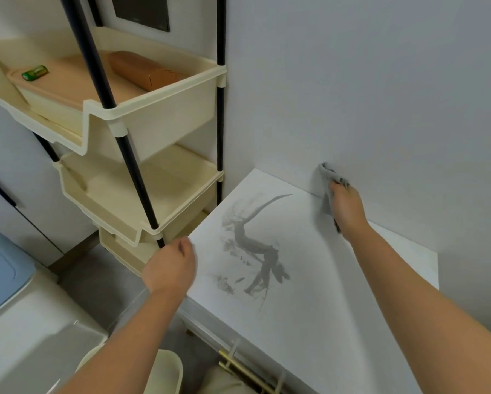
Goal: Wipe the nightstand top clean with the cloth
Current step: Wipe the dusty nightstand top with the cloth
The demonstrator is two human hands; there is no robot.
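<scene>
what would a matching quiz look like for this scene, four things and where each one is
Things:
1. cloth
2. green cylinder
3. dark smear
4. left hand

Places:
A. on the orange lid in the rack's top tray
B. at the left edge of the nightstand top
C. at the back against the wall, gripped by the right hand
D. around the middle of the nightstand top

Pairs: 1-C, 2-A, 3-D, 4-B

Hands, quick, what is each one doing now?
Left hand: fingers curled by white nightstand top; grip cannot be told.
Right hand: holding crumpled grey cloth.
</scene>
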